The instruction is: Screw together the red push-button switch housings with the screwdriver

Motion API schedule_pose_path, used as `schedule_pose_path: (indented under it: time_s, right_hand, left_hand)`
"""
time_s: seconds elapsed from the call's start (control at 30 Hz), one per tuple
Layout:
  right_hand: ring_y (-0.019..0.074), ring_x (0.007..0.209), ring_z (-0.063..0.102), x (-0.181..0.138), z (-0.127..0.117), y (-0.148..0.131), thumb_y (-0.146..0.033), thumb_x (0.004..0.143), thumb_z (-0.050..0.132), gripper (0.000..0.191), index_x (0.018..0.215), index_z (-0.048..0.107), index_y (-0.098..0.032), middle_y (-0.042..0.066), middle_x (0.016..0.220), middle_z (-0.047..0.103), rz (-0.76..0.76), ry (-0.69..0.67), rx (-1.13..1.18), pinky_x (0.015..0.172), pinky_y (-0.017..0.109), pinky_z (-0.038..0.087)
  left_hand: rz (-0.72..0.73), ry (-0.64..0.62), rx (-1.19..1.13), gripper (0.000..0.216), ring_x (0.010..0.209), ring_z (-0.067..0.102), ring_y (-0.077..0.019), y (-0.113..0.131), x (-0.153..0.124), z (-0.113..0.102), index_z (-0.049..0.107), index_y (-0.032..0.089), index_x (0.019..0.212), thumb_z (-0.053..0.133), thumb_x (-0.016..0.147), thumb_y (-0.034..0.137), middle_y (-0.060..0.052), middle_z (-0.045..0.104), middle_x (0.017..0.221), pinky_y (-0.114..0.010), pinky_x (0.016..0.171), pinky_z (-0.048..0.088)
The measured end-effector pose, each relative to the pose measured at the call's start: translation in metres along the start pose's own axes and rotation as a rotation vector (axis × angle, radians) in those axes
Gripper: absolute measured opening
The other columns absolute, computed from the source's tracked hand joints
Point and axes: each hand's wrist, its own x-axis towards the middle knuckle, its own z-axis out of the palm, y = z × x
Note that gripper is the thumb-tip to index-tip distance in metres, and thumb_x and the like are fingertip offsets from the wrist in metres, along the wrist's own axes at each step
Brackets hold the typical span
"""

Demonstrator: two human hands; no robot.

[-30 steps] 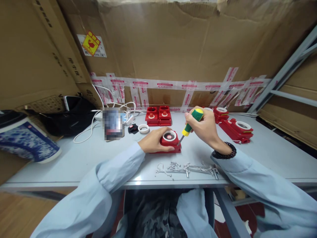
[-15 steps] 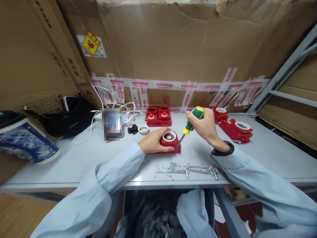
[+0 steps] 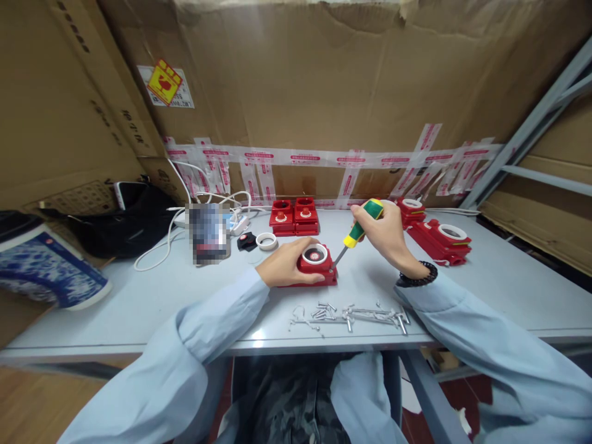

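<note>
A red housing with a white ring and a black centre sits on the table, gripped at its left side by my left hand. My right hand is wrapped round a green and yellow screwdriver. The screwdriver slants down to the left, its tip at the right front corner of the housing, beside a small screw. Between my arms and the table's front edge lie several loose screws and thin metal rods with wire.
Two red units stand behind, and more red units lie at the right. A white ring, a black part, a phone and white cables are left of centre. Cardboard walls the back.
The screwdriver has shifted slightly right and tilted a little more, with its tip still at the housing's corner. My left hand keeps its hold. The camera view has shifted slightly.
</note>
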Motion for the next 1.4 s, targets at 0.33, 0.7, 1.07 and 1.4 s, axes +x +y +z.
schedule_pose_path:
  time_s: [0.33,0.7,1.07,1.4]
  right_hand:
    - [0.01,0.039,0.05,-0.006,0.0,-0.008,-0.037,0.075,0.062,0.028,0.057,0.051,-0.019,-0.003,0.049,0.052,-0.06,-0.019,-0.008,0.035,0.022,0.041]
    - [0.0107,0.051,0.047,-0.016,0.008,-0.025,-0.033,0.078,0.057,0.013,0.082,0.055,-0.021,-0.005,0.057,0.052,-0.293,0.069,-0.282,0.053,0.024,0.039]
    - [0.0201,0.054,0.056,-0.016,0.009,-0.061,-0.049,0.087,0.042,0.037,0.08,0.058,-0.017,0.009,0.058,0.061,-0.414,-0.102,-1.077,0.051,0.027,0.022]
    - [0.0137,0.055,0.051,0.012,-0.016,-0.08,-0.033,0.084,0.05,0.023,0.104,0.049,-0.02,-0.001,0.069,0.062,-0.393,-0.719,-0.791,0.053,0.026,0.031]
  left_hand:
    - [-0.001,0.004,-0.005,0.071,0.113,0.056,-0.0283,-0.001,0.0,0.0,0.045,0.021,0.125,0.07,0.067,0.054,-0.011,0.058,0.125,-0.043,0.097,0.044]
    - [0.009,-0.002,-0.015,0.07,0.113,0.056,-0.0298,0.0,0.0,0.0,0.047,0.02,0.125,0.071,0.067,0.054,-0.012,0.058,0.125,-0.043,0.097,0.044]
    - [0.029,0.015,-0.009,0.067,0.109,0.059,-0.0284,-0.001,0.001,0.001,0.048,0.021,0.121,0.072,0.067,0.051,-0.009,0.061,0.121,-0.041,0.094,0.046]
    - [0.04,-0.002,0.02,0.07,0.115,0.056,-0.0283,-0.002,0.001,0.001,0.044,0.021,0.125,0.07,0.068,0.054,-0.01,0.057,0.127,-0.04,0.097,0.044]
